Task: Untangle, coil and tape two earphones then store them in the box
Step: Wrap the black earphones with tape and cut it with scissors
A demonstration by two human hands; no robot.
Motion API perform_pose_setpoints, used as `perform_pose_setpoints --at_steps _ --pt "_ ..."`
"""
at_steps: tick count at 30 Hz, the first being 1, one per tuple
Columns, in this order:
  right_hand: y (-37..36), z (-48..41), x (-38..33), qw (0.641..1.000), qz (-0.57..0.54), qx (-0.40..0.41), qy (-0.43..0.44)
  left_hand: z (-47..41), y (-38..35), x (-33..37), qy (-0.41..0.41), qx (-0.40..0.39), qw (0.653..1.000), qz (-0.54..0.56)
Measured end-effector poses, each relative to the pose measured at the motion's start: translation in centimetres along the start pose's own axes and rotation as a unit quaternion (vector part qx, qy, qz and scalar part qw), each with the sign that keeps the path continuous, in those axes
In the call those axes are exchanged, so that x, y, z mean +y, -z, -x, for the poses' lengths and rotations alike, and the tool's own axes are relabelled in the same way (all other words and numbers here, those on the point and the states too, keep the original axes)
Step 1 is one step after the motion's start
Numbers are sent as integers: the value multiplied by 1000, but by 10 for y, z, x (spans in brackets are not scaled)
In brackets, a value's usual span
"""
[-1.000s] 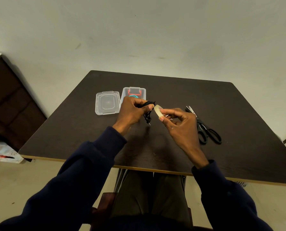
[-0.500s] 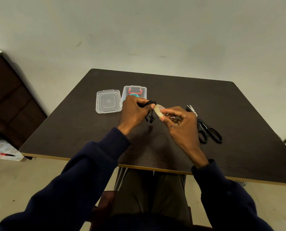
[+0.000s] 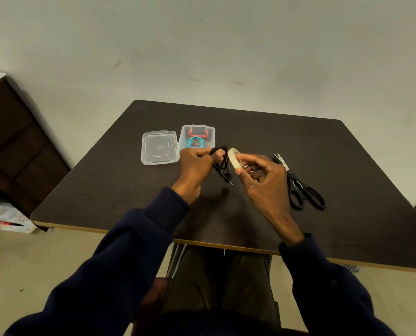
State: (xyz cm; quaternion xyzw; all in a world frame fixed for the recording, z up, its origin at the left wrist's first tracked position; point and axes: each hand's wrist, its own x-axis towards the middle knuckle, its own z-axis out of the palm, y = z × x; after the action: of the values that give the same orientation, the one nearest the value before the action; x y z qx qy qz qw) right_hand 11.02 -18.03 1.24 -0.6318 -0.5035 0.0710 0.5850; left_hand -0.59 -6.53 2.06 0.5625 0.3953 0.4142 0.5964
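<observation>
My left hand (image 3: 195,166) grips a coiled black earphone (image 3: 222,164) above the dark table (image 3: 119,180); its loops and plug hang down below my fingers. Right beside it, my right hand (image 3: 262,183) pinches a small roll of clear tape (image 3: 233,157), held close against the coil. Behind my left hand stands the clear plastic box (image 3: 210,133), open, with a coiled teal earphone (image 3: 195,142) inside. The box's clear lid (image 3: 159,147) lies flat to its left.
Black scissors (image 3: 299,187) lie on the table just right of my right hand, blades pointing away. A dark wooden cabinet (image 3: 13,146) stands at the left, off the table. The table's front edge runs close to my lap.
Both hands have shifted slightly away from me. The tape roll has stayed against the black coil, whose hanging loops now show more below my left fingers.
</observation>
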Motion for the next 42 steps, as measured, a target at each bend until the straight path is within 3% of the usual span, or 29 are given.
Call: perform_pose_setpoints --at_steps 3,7,14,22,27,42 --pt "2 2 3 996 -56 -10 -67 5 3 0 102 -27 989 100" --pt "2 3 9 984 -130 -14 -119 6 4 -2 200 -73 965 153" --pt "-5 10 11 984 -141 -37 -100 16 4 2 240 -112 944 198" --pt "-1 3 10 987 -77 -110 -90 16 7 2 189 -114 962 157" --pt "8 -17 10 986 42 -145 -66 14 10 -1 161 -126 971 124" --pt "0 -36 12 994 91 -63 -13 19 11 0 36 -90 995 35"
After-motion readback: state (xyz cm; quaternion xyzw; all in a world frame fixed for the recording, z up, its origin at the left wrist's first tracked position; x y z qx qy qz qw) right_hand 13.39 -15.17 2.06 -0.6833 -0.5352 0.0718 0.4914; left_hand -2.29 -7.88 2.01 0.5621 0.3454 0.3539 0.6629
